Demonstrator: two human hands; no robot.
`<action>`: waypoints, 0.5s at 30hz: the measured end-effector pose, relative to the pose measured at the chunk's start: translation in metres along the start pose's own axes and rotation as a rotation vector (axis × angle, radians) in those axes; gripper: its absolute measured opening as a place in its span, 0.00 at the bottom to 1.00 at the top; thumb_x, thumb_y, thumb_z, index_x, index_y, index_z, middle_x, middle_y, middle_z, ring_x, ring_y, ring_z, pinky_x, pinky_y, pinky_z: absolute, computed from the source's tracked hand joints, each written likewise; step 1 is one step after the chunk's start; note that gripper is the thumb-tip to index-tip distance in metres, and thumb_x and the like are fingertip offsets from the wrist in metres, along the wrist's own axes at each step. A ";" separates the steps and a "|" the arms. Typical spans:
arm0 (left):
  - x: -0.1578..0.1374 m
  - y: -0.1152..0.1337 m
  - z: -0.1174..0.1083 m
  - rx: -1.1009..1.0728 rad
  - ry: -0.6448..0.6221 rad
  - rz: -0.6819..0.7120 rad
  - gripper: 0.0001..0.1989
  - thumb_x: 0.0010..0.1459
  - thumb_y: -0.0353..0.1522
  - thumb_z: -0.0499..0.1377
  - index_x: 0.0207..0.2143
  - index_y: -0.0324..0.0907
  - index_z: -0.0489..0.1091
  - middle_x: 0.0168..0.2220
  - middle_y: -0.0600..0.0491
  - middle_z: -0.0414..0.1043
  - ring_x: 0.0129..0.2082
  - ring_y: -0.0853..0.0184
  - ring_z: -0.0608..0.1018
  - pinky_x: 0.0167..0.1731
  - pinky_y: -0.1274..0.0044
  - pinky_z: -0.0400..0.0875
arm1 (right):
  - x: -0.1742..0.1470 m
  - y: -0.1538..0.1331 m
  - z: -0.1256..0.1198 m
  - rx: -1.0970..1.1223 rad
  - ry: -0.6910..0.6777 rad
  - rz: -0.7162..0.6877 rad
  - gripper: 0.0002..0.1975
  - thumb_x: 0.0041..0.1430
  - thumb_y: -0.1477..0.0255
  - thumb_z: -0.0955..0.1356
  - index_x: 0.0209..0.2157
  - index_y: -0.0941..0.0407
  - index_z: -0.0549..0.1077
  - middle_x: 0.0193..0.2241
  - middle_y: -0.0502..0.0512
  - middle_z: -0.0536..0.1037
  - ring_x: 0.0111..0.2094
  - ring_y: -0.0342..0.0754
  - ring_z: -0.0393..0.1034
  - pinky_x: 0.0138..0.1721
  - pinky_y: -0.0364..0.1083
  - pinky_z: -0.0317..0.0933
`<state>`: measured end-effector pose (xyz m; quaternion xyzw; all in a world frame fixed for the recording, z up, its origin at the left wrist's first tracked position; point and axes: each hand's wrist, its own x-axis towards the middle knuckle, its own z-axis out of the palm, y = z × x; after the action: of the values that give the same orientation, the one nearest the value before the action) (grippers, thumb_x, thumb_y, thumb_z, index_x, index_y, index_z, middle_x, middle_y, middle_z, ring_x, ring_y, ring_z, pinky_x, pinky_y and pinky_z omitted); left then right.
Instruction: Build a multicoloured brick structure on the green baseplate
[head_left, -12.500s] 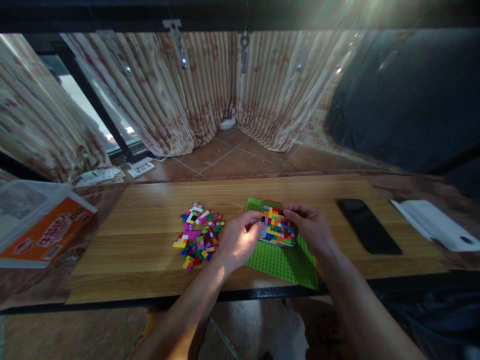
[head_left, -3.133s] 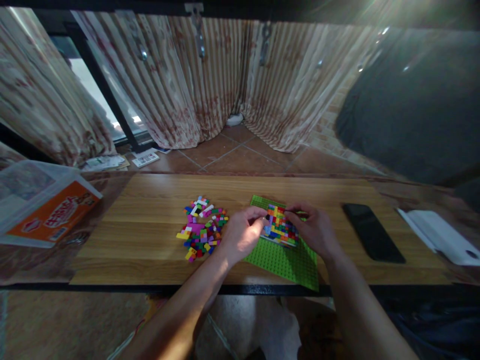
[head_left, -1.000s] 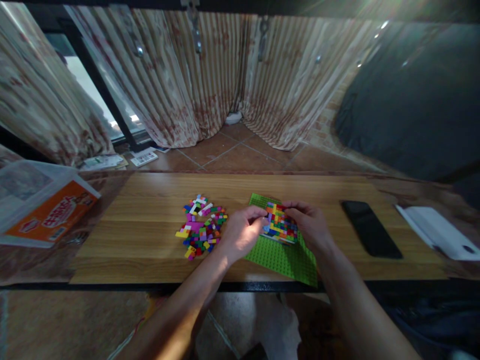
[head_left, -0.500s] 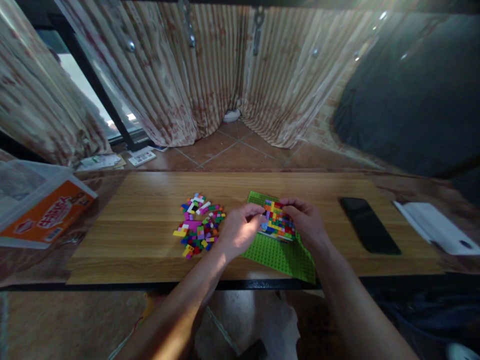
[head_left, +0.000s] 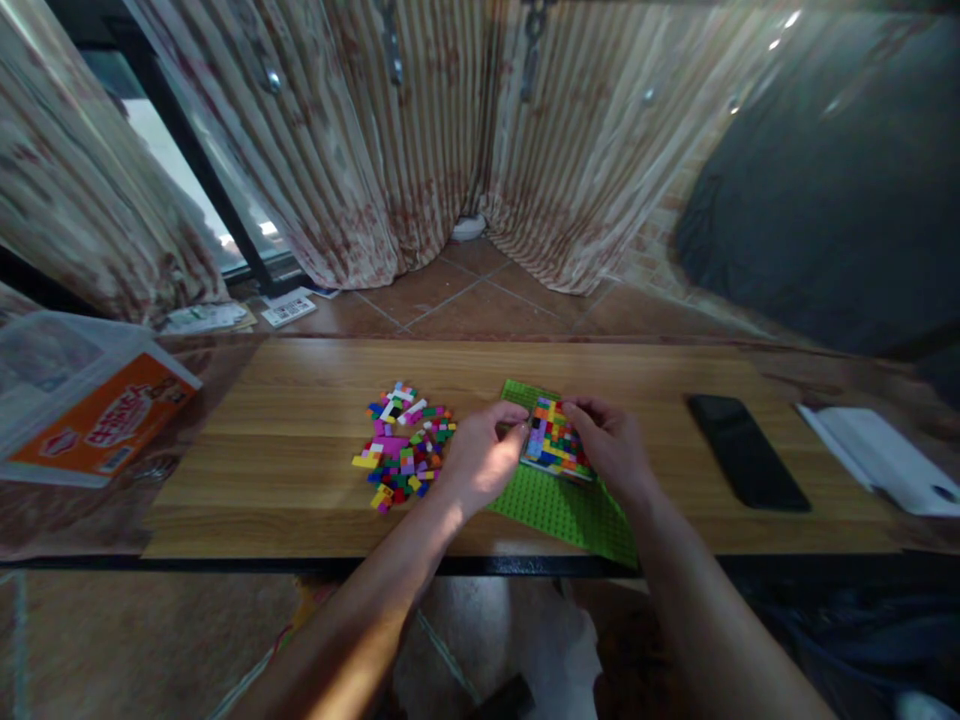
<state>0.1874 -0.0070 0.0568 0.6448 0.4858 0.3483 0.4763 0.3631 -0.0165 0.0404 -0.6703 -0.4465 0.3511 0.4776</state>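
Note:
A flat block of many-coloured toy bricks [head_left: 553, 440] lies tilted over the green studded baseplate [head_left: 562, 515]. At its right edge, my right hand [head_left: 611, 445] is closed, thumb and fingers gripping the side of the block. My left hand [head_left: 487, 450] is at the opposite edge, thumb and forefinger curled into a pinch beside the block. Anything between those fingertips is too small to make out. Left of that hand lies a loose pile of coloured bricks [head_left: 405, 450], with white, pink, yellow and blue pieces.
A black phone [head_left: 746, 452] rests on the right of the wooden table [head_left: 255, 450]. Beyond it lies a white flat object [head_left: 889, 460]. A clear plastic box with an orange label [head_left: 112, 415] stands at the left. Curtains [head_left: 420, 150] hang behind the table.
The view has shifted slightly. My left fingers sit a little farther from the block's top, showing more of its left side. My right hand keeps its grip on the right edge.

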 end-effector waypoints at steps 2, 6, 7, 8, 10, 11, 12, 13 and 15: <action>-0.001 0.002 -0.001 0.077 -0.014 -0.003 0.08 0.56 0.29 0.57 0.38 0.41 0.75 0.38 0.52 0.79 0.37 0.66 0.78 0.41 0.76 0.71 | -0.001 0.001 0.000 -0.080 -0.013 -0.034 0.18 0.51 0.56 0.67 0.32 0.57 0.77 0.26 0.53 0.78 0.26 0.46 0.69 0.27 0.44 0.60; -0.003 0.004 0.000 0.186 -0.063 0.013 0.08 0.57 0.29 0.56 0.38 0.42 0.75 0.37 0.53 0.79 0.37 0.66 0.78 0.41 0.76 0.70 | -0.004 -0.002 0.000 -0.346 0.021 -0.147 0.19 0.58 0.57 0.63 0.34 0.57 0.78 0.28 0.56 0.79 0.29 0.49 0.70 0.31 0.46 0.59; -0.004 0.004 0.001 0.208 -0.069 0.021 0.08 0.57 0.30 0.56 0.38 0.42 0.75 0.37 0.53 0.79 0.37 0.66 0.78 0.40 0.76 0.70 | -0.005 -0.003 0.000 -0.411 0.037 -0.180 0.19 0.59 0.58 0.62 0.34 0.57 0.78 0.29 0.57 0.79 0.30 0.50 0.71 0.32 0.46 0.59; -0.004 0.004 0.001 0.227 -0.074 0.028 0.08 0.58 0.30 0.56 0.38 0.42 0.75 0.37 0.53 0.79 0.37 0.66 0.78 0.40 0.76 0.70 | -0.006 -0.004 0.000 -0.461 0.048 -0.208 0.19 0.60 0.58 0.62 0.34 0.57 0.78 0.30 0.58 0.79 0.31 0.50 0.70 0.33 0.47 0.59; -0.004 0.004 0.001 0.251 -0.077 0.034 0.09 0.59 0.31 0.56 0.38 0.41 0.75 0.37 0.52 0.79 0.37 0.66 0.77 0.39 0.76 0.69 | -0.006 -0.005 0.001 -0.509 0.056 -0.238 0.19 0.61 0.59 0.61 0.34 0.58 0.78 0.31 0.59 0.79 0.33 0.51 0.70 0.35 0.48 0.59; -0.004 0.004 0.001 0.258 -0.078 0.034 0.09 0.59 0.32 0.56 0.38 0.41 0.75 0.37 0.52 0.79 0.37 0.65 0.77 0.39 0.76 0.69 | -0.006 -0.005 0.001 -0.516 0.050 -0.242 0.19 0.61 0.60 0.61 0.35 0.57 0.78 0.32 0.59 0.79 0.33 0.51 0.70 0.35 0.48 0.58; -0.004 0.004 0.001 0.264 -0.078 0.032 0.09 0.59 0.32 0.56 0.39 0.41 0.75 0.37 0.52 0.79 0.36 0.65 0.77 0.39 0.76 0.69 | -0.007 -0.006 0.001 -0.519 0.044 -0.242 0.19 0.61 0.60 0.61 0.35 0.57 0.78 0.32 0.59 0.78 0.33 0.51 0.70 0.35 0.48 0.58; -0.004 0.005 0.001 0.269 -0.079 0.029 0.09 0.59 0.32 0.56 0.39 0.42 0.75 0.37 0.52 0.79 0.36 0.65 0.78 0.38 0.76 0.69 | -0.007 -0.006 0.001 -0.522 0.040 -0.240 0.19 0.61 0.60 0.61 0.35 0.57 0.78 0.32 0.59 0.79 0.33 0.51 0.70 0.35 0.48 0.58; -0.005 0.005 0.001 0.273 -0.081 0.025 0.09 0.59 0.32 0.56 0.39 0.42 0.75 0.37 0.52 0.79 0.36 0.65 0.78 0.39 0.76 0.69 | -0.007 -0.006 0.001 -0.528 0.038 -0.238 0.19 0.62 0.60 0.60 0.34 0.57 0.78 0.32 0.59 0.79 0.33 0.51 0.70 0.36 0.48 0.58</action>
<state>0.1882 -0.0120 0.0616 0.7233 0.5009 0.2586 0.3989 0.3582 -0.0215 0.0465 -0.7208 -0.5889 0.1516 0.3325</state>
